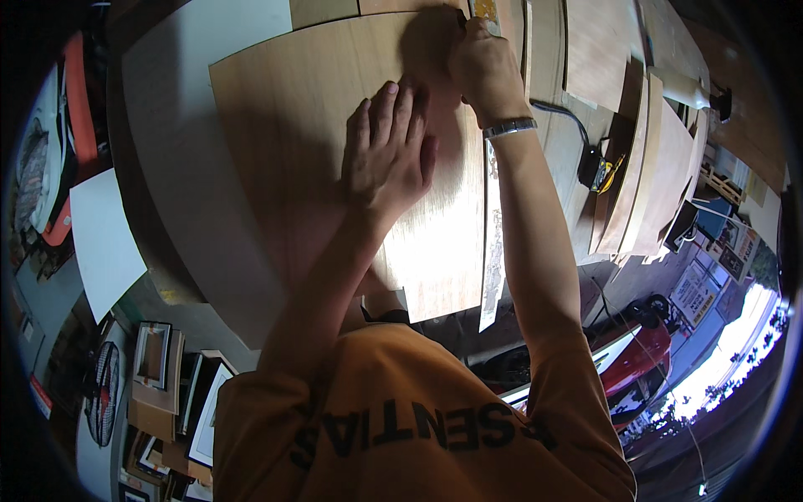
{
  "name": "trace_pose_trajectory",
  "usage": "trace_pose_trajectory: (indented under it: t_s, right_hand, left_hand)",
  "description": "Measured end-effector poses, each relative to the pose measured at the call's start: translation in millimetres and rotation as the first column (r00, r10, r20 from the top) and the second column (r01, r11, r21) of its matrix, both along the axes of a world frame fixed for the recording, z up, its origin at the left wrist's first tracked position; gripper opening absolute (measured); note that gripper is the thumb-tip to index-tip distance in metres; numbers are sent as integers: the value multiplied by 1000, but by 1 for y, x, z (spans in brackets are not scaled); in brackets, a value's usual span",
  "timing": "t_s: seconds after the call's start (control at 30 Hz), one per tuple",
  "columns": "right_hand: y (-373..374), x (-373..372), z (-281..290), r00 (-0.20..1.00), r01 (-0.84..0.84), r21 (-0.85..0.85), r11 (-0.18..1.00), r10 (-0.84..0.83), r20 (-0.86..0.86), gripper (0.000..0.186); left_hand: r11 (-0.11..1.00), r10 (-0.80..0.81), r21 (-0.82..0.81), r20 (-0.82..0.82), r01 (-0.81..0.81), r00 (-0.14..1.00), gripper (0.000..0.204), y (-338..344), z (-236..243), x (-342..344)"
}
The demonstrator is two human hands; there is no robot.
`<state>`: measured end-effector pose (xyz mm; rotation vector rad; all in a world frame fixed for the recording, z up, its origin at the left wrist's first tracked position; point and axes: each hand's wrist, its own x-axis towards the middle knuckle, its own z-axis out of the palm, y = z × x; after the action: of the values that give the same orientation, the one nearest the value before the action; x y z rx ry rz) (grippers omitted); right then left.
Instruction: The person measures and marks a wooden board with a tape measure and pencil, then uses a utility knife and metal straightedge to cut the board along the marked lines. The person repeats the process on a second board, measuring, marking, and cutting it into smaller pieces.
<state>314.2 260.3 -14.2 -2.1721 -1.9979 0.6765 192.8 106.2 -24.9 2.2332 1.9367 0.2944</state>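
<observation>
A thin plywood panel (pixel 301 125) with light brown grain lies in front of me. My left hand (pixel 389 155) rests on it palm down, fingers stretched out. My right hand (pixel 489 71) is closed in a fist at the panel's far right corner. A small dark tool (pixel 461 18) pokes out past its knuckles; most of it is hidden in the grip, so its kind cannot be told. Along the panel's right edge runs a long, narrow, worn straight strip (pixel 492 259), partly covered by my right forearm.
A pale sheet (pixel 180 159) lies under the panel's left side. On the right are more wood sheets (pixel 595 50), a yellow and black tape measure (pixel 604 173) and a white bottle (pixel 682 86). Picture frames (pixel 153 356) and a fan (pixel 102 393) stand at the lower left.
</observation>
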Motion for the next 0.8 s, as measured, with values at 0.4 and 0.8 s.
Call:
trace_pose_trajectory:
  t_s: [0.4, 0.8]
  right_hand:
    - [-1, 0, 0, 997, 59, -57, 997, -62, -53, 63]
    - [23, 9, 28, 959, -281, -277, 919, 261, -107, 27]
  left_hand:
    - [1000, 21, -16, -41, -22, 999, 60, -1, 1, 2]
    - [998, 27, 54, 22, -28, 999, 59, -2, -4, 3]
